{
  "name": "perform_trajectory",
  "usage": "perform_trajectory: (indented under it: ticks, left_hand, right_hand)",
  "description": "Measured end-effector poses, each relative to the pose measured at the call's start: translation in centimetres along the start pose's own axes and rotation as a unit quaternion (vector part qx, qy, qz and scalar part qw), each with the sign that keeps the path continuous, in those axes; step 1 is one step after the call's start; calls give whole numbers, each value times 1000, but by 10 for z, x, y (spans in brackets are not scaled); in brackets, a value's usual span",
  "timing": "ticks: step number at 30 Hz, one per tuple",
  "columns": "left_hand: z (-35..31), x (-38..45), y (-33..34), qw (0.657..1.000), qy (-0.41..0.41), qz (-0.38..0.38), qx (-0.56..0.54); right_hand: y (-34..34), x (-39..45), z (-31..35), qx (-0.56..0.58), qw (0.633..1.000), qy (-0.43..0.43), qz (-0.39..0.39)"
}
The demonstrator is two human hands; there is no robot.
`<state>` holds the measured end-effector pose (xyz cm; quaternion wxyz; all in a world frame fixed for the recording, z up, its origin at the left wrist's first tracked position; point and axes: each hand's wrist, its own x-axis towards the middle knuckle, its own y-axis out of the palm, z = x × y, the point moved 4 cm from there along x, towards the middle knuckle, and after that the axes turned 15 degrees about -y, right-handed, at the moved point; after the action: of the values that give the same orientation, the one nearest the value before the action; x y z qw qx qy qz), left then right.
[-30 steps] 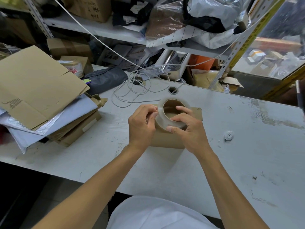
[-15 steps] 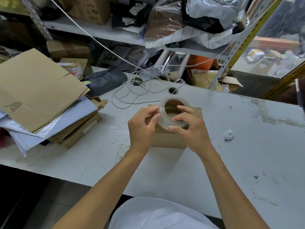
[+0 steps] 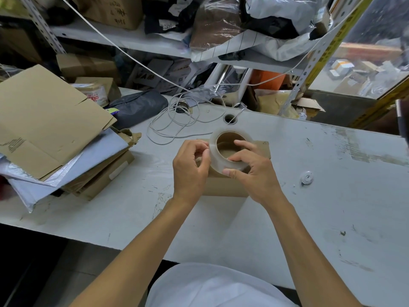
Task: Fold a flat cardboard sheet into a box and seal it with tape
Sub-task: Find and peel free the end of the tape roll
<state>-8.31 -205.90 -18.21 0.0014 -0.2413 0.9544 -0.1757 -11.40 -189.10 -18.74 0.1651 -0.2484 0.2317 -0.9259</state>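
The fingers (image 3: 243,144) of the right hand (image 3: 252,171) grip the tape roll (image 3: 223,165); the left hand (image 3: 190,169) pinches its edge. The folded box (image 3: 223,187) sits on the bench (image 3: 309,218) directly beneath. Folding appears done; sealing remains.

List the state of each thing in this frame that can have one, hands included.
Tape roll: held above the box, no strip pulled out yet.
Right hand: grips the roll, fingers inside its core.
Left hand: fingertips pinch at the roll's left edge.
Cardboard box: folded, resting on the table, under the hands.
Flat cardboard sheet: unfolded, on top of the pile at left.
White cable: loosely coiled on the table.
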Motion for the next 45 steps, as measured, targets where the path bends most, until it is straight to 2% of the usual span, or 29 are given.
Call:
perform_trajectory:
  ticks: [12,22,24,28,30,36,45]
  left_hand:
    - [1,10,4,996,50,45,53]
    - [-4,13,-1,988,101,86,73]
    - [1,13,-4,991,91,85,50]
    - [5,5,-9,996,5,86,-33]
    - [2,1,-9,996,-10,69,-47]
    - [0,2,-7,999,-16,22,-36]
    - [1,5,-7,999,36,37,13]
  right_hand:
    - [-1,1,-1,4,1000,6,20]
    - [-4,1,-3,30,999,25,0]
    - [-4,4,-3,24,1000,20,-2]
    - [-2,7,-2,1,1000,14,6]
    - [-2,6,-1,0,1000,17,11]
    - [-4,3,1,-9,1000,18,11]
    - [-6,5,-1,5,999,32,-2]
